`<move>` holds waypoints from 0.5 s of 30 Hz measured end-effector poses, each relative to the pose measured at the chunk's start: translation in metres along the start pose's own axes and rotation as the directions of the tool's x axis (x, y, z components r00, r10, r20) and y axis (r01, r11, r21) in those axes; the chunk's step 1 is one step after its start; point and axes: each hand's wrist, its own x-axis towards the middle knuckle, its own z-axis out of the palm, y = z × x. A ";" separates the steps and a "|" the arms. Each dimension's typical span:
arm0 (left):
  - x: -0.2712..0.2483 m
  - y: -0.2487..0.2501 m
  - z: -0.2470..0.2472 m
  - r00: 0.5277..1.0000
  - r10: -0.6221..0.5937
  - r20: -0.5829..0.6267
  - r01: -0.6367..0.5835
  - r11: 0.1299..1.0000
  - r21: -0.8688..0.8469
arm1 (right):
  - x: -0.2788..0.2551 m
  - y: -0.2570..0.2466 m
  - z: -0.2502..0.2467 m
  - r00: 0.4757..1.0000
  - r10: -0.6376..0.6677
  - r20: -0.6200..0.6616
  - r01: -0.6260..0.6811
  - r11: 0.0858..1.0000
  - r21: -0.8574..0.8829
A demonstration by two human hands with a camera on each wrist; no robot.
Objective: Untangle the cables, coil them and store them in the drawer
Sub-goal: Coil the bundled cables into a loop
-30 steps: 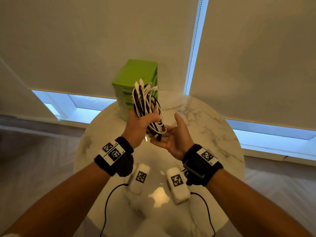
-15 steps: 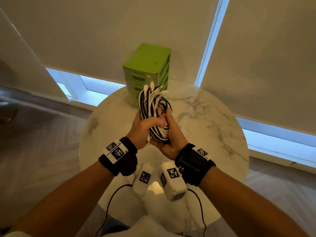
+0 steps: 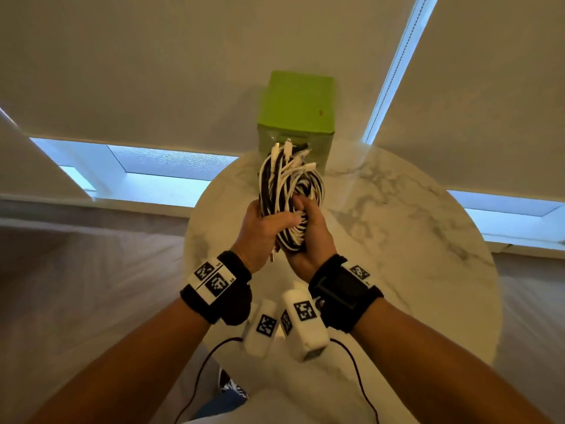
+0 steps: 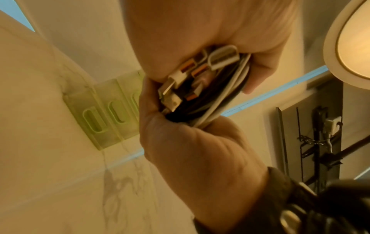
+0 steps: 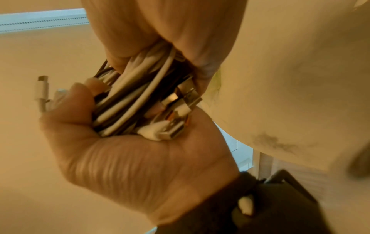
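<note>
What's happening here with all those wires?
A person holds a tangled bundle of black and white cables in both hands above a round marble table. The left hand grips it from one side; the right hand cups it from the other. The green drawer unit stands behind, drawers shut.

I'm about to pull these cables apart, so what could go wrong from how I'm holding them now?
1. Both the left hand and the right hand grip one mixed black-and-white cable bundle; pulling hard could tighten the tangles.
2. The USB plugs are pressed into the palms among the strands, so they may snag.
3. The bundle is held above the marble table, close to the green drawer unit; a sudden release could knock it.
</note>
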 end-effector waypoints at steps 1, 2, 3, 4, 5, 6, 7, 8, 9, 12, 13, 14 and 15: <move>0.004 0.002 -0.013 1.000 -0.025 -0.001 0.025 1.000 -0.014 | 0.002 0.010 0.009 1.000 -0.004 -0.011 0.004 1.000 0.012; 0.007 0.004 -0.023 0.999 -0.047 0.004 0.047 0.999 -0.006 | 0.003 0.018 0.018 1.000 -0.010 -0.028 0.011 1.000 0.027; 0.009 0.006 -0.032 0.998 -0.067 0.011 0.067 0.997 0.024 | 0.005 0.026 0.023 0.999 -0.013 -0.043 0.014 0.999 0.029; 0.011 0.007 -0.041 0.996 -0.086 0.018 0.084 0.995 0.060 | 0.005 0.034 0.027 0.999 -0.003 -0.054 0.003 1.000 0.008; 0.014 0.009 -0.049 0.995 -0.099 0.021 0.096 0.990 0.098 | 0.005 0.041 0.030 0.998 0.019 -0.063 -0.022 0.999 -0.044; 0.018 0.012 -0.058 0.993 -0.116 0.025 0.111 0.984 0.139 | 0.006 0.047 0.033 0.996 0.047 -0.072 -0.055 0.991 -0.120; 0.023 0.015 -0.066 0.990 -0.135 0.033 0.128 0.976 0.175 | 0.008 0.051 0.033 0.994 0.069 -0.085 -0.086 0.971 -0.223; 0.029 0.018 -0.074 0.987 -0.157 0.042 0.146 0.970 0.193 | 0.010 0.055 0.032 0.992 0.082 -0.095 -0.110 0.935 -0.338; 0.037 0.023 -0.082 0.983 -0.175 0.045 0.163 0.966 0.201 | 0.013 0.056 0.032 0.990 0.091 -0.105 -0.129 0.884 -0.449; 0.065 0.039 -0.099 0.980 -0.195 0.029 0.182 0.953 0.243 | 0.031 0.044 0.032 0.984 0.126 -0.129 -0.176 0.819 -0.546; 0.074 0.045 -0.103 0.982 -0.187 0.024 0.174 0.949 0.262 | 0.040 0.037 0.034 0.981 0.108 -0.163 -0.178 0.838 -0.515; 0.083 0.052 -0.107 0.985 -0.173 0.023 0.160 0.945 0.286 | 0.048 0.028 0.035 0.975 0.073 -0.208 -0.166 0.864 -0.475; 0.092 0.060 -0.109 0.988 -0.153 0.026 0.137 0.938 0.319 | 0.058 0.020 0.035 0.966 0.031 -0.258 -0.144 0.891 -0.431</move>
